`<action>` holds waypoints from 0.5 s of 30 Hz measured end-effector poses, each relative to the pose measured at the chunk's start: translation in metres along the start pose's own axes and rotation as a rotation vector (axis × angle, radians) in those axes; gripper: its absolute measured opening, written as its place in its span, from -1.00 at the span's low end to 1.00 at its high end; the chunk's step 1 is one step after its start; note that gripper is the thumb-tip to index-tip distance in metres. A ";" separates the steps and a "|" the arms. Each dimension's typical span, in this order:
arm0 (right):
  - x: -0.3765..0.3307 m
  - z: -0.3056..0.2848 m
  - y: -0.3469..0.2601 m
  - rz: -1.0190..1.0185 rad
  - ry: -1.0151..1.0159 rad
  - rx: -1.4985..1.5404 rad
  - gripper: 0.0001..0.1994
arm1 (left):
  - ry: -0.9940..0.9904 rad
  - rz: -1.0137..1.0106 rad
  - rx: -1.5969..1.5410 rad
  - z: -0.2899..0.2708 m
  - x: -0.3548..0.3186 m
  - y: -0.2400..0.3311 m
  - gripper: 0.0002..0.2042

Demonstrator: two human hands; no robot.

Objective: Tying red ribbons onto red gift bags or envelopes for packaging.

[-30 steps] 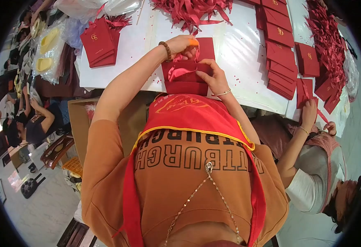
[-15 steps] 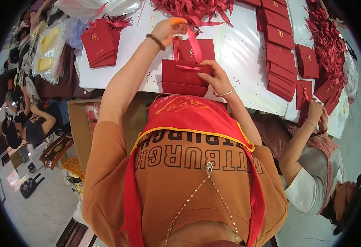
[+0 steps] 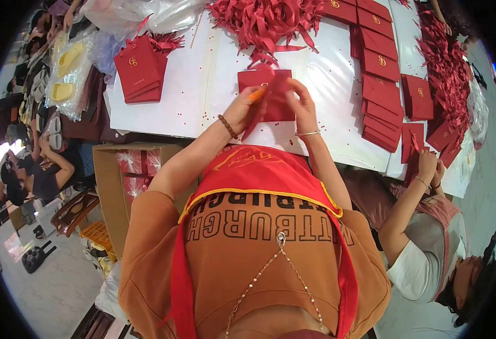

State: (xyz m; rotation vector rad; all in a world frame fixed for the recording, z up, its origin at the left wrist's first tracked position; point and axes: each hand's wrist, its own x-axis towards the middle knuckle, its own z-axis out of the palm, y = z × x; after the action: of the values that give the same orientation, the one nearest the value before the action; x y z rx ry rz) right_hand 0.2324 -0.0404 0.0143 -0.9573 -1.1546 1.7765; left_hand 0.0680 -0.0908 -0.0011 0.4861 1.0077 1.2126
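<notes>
A small dark red gift bag (image 3: pixel 254 120), turned nearly edge-on, stands tilted between my hands over the near table edge. My left hand (image 3: pixel 241 112) is closed on its left side; a bright orange cover shows on one finger. Blurred red ribbon or bag panel lies between the fingers of both hands. My right hand (image 3: pixel 304 108) is at the bag's right side with bent fingers, too smeared by motion to tell whether they grip. Behind, a flat red gift bag (image 3: pixel 248 79) with gold print rests on the white table, partly hidden.
A heap of red ribbons (image 3: pixel 265 22) spreads at the far side. Stacked red bags (image 3: pixel 381 85) stand to the right, more bags (image 3: pixel 140 70) at left. An open carton (image 3: pixel 109 175) with red packets sits below the table's left edge. A co-worker's hands (image 3: pixel 429 166) work at far right.
My left hand has come down and nearer from above the bag. The bag has turned from facing me to nearly edge-on. My right hand has moved slightly down and off its front.
</notes>
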 end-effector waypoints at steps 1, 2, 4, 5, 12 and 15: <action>0.003 -0.005 -0.001 0.061 0.112 0.016 -0.69 | 0.304 0.027 0.083 -0.004 0.012 -0.008 -0.77; 0.003 -0.011 -0.003 0.094 0.110 0.170 -0.67 | 0.305 0.030 0.081 -0.017 0.014 -0.013 -0.77; 0.001 -0.020 -0.010 0.169 0.152 0.310 -0.66 | 0.416 -0.016 0.612 -0.038 0.011 -0.009 -0.80; 0.001 -0.024 -0.004 0.170 0.153 0.310 -0.66 | 0.414 -0.018 0.612 -0.041 0.012 -0.007 -0.80; 0.006 -0.034 0.024 0.058 0.085 -0.321 -0.74 | 0.354 0.409 1.515 -0.015 0.075 0.032 -0.77; 0.007 -0.031 0.030 -0.013 0.093 -0.551 -0.78 | 0.355 0.288 1.744 -0.004 0.094 0.030 -0.77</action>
State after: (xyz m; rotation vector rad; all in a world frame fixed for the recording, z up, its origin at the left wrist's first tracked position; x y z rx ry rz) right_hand 0.2512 -0.0315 -0.0239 -1.3254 -1.6235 1.4051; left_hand 0.0496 0.0053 -0.0156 1.8178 2.2365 0.3306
